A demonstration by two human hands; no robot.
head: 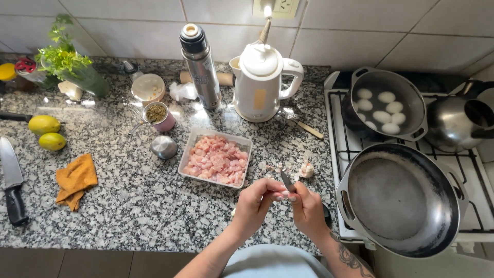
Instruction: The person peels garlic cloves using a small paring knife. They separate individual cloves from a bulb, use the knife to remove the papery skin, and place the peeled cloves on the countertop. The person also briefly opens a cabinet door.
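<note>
Both hands work close together over the front edge of the granite counter (128, 206), just left of the stove (339, 149). The right hand (309, 208) is closed around a small knife (286, 181), whose blade points up and to the left. The left hand (256, 200) pinches a small pale piece against the blade; it looks like a garlic clove (282, 196), but it is too small to tell for sure. A garlic head (307, 169) with loose skins lies just behind the hands. A white tray of diced raw meat (217, 160) stands near, to the left. On the stove, a wide empty pan (399, 201) is at the front and a pot with eggs (387, 104) behind it.
</note>
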